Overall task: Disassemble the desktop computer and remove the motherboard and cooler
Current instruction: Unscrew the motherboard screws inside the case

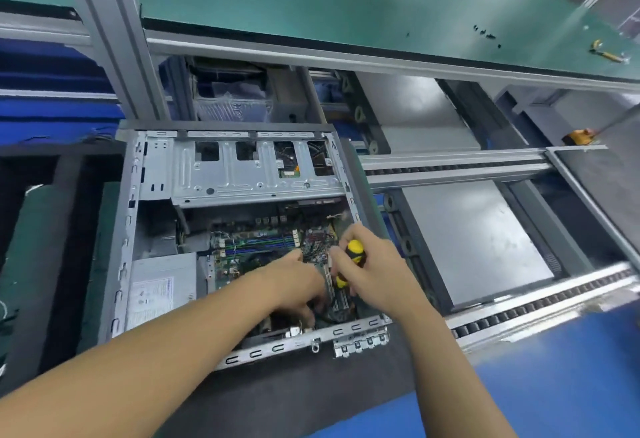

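Here, the open computer case (pixel 156 167) lies on its side in the middle of the frame, on a dark mat (pixel 311 396) laid over the blue desk (pixel 554 385). Inside it, the green motherboard (pixel 256 247) sits in the lower centre, below the silver drive cage (pixel 256 174) and to the right of the grey power supply (pixel 162 285).

Both hands are inside the case, close together over the right part of the board. The right hand (pixel 374 274) is wrapped around a yellow-and-black screwdriver (pixel 355 252), whose handle stands up out of the fist while the shaft points down toward the board. The left hand (pixel 294 281) reaches in just beside it, fingers bent downward near the lower edge of the board. Whether it holds anything cannot be told, since the fingertips are hidden.

On the green shelf (pixel 346 4) across the top of the frame, a few small dark screws (pixel 485 33) lie at upper right, with a yellow-handled tool (pixel 604 53) near them.
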`<state>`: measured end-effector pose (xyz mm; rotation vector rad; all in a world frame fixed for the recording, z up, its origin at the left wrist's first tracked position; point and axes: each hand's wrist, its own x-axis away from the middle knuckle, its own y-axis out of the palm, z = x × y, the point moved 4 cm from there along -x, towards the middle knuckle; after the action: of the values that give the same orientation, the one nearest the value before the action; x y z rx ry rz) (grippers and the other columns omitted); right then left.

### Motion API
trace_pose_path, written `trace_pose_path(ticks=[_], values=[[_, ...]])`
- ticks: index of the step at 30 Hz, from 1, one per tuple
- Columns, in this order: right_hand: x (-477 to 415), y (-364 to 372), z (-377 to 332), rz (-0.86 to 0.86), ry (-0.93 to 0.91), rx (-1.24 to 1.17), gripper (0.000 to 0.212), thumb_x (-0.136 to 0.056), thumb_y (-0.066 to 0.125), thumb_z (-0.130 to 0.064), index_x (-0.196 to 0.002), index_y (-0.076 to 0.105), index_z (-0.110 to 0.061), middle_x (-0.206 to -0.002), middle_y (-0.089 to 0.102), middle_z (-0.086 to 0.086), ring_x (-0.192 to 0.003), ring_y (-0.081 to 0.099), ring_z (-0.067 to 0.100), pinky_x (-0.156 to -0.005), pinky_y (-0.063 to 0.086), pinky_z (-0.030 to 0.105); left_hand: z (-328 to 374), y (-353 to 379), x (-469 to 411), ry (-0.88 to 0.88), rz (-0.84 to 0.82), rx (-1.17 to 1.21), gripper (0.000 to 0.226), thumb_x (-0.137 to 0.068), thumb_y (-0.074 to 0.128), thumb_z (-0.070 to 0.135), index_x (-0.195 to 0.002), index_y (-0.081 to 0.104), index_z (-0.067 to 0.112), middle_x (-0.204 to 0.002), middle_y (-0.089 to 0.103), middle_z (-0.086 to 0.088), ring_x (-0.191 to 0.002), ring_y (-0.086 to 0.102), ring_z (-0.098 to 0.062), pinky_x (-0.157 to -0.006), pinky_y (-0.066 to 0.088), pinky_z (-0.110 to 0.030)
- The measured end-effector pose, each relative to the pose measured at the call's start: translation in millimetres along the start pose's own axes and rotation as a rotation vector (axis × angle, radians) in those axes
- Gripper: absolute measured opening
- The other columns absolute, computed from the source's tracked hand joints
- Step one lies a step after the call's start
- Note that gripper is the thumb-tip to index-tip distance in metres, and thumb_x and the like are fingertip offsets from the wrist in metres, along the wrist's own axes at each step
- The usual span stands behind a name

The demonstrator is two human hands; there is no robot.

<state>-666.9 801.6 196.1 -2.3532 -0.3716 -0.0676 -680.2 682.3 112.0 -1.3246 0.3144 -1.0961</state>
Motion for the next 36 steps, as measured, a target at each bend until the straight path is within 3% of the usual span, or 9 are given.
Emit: trace_pose_path(ticks=[3, 9, 12, 14, 19, 24, 28, 32, 36], values=[[6, 5, 11, 0.032, 0.037, -0.052, 0.019, -0.093, 0.053, -0.046, -0.083, 0.047, -0.030, -0.072, 0.071, 0.001, -0.050, 0.058, 0.021, -0.056, 0.052, 0.051, -13, 6, -7, -0.040, 0.093, 0.192, 0.024, -0.090, 0.062, 0.054, -0.092, 0.071, 0.032, -0.072, 0.055, 0.019, -0.077, 0.049, -0.009, -0.093, 0.023, -0.033], [13, 20, 16, -0.110, 0.143, -0.023, 0.011, -0.096, 0.052, -0.033, -0.085, 0.050, -0.032, -0.080, 0.073, -0.004, -0.055, 0.065, 0.016, -0.051, 0.054, 0.039, -39, -1, -17, -0.381, 0.405, 0.373, 0.032, -0.101, 0.046, 0.047, -0.099, 0.067, 0.023, -0.092, 0.069, 0.005, -0.093, 0.063, -0.020, -0.093, 0.038, -0.039], [15, 28, 13, -0.198, 0.139, 0.188, 0.008, -0.096, 0.052, -0.031, -0.088, 0.052, -0.029, -0.070, 0.067, 0.004, -0.058, 0.062, 0.023, -0.058, 0.053, 0.047, -36, 5, -18, -0.324, 0.341, 0.406, 0.036, -0.098, 0.051, 0.045, -0.127, 0.046, 0.025, -0.102, 0.070, 0.001, -0.097, 0.064, -0.024, -0.097, 0.042, -0.043], [14, 29, 12, -0.226, 0.158, 0.216, 0.008, -0.097, 0.052, -0.030, -0.090, 0.052, -0.025, -0.074, 0.067, 0.004, -0.064, 0.064, 0.026, -0.062, 0.053, 0.048, -30, 7, -18, -0.251, 0.306, 0.415, 0.039, -0.098, 0.055, 0.040, -0.129, 0.036, 0.029, -0.097, 0.070, 0.002, -0.091, 0.063, -0.024, -0.099, 0.040, -0.046], [14, 38, 7, -0.299, 0.100, 0.312, 0.011, -0.096, 0.052, -0.026, -0.089, 0.046, -0.030, -0.079, 0.067, 0.004, -0.064, 0.056, 0.024, -0.062, 0.049, 0.043, -28, 6, -17, -0.114, 0.284, 0.472, 0.020, -0.100, 0.050, 0.023, -0.105, 0.036, 0.036, -0.068, 0.060, 0.002, -0.067, 0.051, -0.018, -0.098, 0.034, -0.044], [15, 42, 10, -0.326, 0.130, 0.325, 0.008, -0.097, 0.052, -0.028, -0.092, 0.047, -0.026, -0.083, 0.067, 0.004, -0.066, 0.057, 0.024, -0.065, 0.050, 0.044, -23, 10, -12, -0.053, 0.163, 0.496, 0.034, -0.090, 0.039, 0.001, -0.097, 0.053, 0.031, -0.068, 0.056, 0.006, -0.079, 0.045, -0.023, -0.097, 0.032, -0.044], [12, 40, 10, -0.353, 0.138, 0.281, 0.006, -0.097, 0.052, -0.028, -0.092, 0.048, -0.027, -0.089, 0.071, 0.004, -0.068, 0.062, 0.026, -0.064, 0.052, 0.047, -22, 8, -12, -0.063, 0.109, 0.391, 0.033, -0.091, 0.044, 0.003, -0.065, 0.042, 0.024, -0.070, 0.051, 0.007, -0.083, 0.040, -0.022, -0.091, 0.027, -0.038], [12, 39, 8, -0.352, 0.139, 0.269, 0.006, -0.098, 0.051, -0.030, -0.093, 0.048, -0.029, -0.092, 0.071, 0.005, -0.072, 0.064, 0.026, -0.065, 0.053, 0.046, -22, 8, -12, -0.056, 0.059, 0.338, 0.035, -0.093, 0.049, 0.012, -0.063, 0.041, 0.026, -0.069, 0.048, 0.008, -0.084, 0.038, -0.022, -0.100, 0.031, -0.042], [15, 37, 8, -0.333, 0.130, 0.291, 0.003, -0.098, 0.051, -0.029, -0.096, 0.050, -0.026, -0.084, 0.068, 0.006, -0.069, 0.058, 0.021, -0.066, 0.052, 0.045, -23, 13, -10, -0.079, -0.004, 0.321, 0.035, -0.095, 0.052, 0.022, -0.062, 0.041, 0.028, -0.071, 0.048, 0.008, -0.094, 0.032, -0.023, -0.097, 0.037, -0.046]])
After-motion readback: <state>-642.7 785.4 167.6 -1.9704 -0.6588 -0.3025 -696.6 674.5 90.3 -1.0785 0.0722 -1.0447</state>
